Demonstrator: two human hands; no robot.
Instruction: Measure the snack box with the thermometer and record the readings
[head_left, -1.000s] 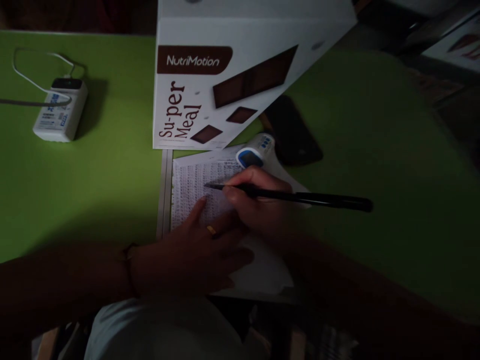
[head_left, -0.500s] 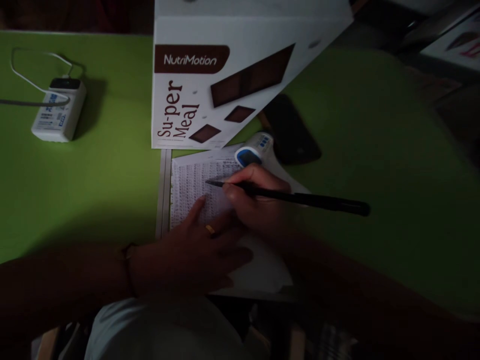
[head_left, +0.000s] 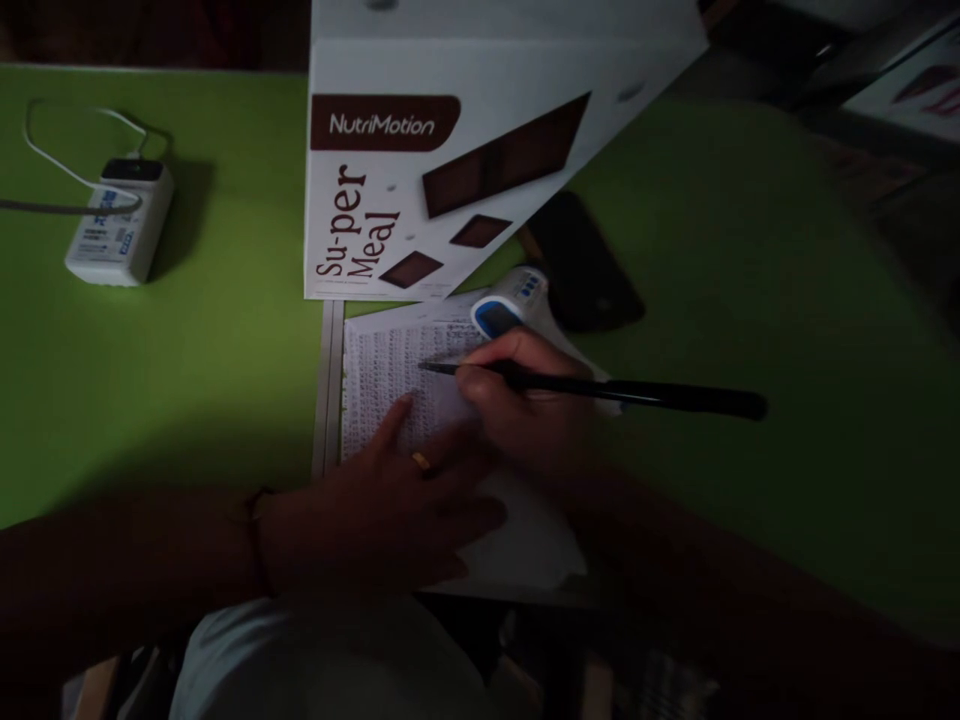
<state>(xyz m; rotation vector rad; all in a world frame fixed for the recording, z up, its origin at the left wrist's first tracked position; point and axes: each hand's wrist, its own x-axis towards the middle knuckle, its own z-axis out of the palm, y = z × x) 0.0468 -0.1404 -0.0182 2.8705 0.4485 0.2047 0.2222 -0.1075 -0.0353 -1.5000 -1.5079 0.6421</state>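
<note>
- You are working in dim light; the whole lower half of the view sinks into near-black shadow.
- The brightest patch falls on the white NutriMotion box (head_left: 480,150) and the far part of the green table (head_left: 225,330), so light reaches them from the far side.
- Your left hand (head_left: 390,510) and right hand (head_left: 525,410) show only as dark, murky shapes.
- The power bank (head_left: 120,225) casts a soft shadow to its right.
- The writing on the sheet of paper (head_left: 390,370) is too fine to read.
- The right corners look smeared.

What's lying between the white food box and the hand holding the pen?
In the head view, a small blue-and-white device lies on the sheet of paper, between the box and the right hand.
</note>
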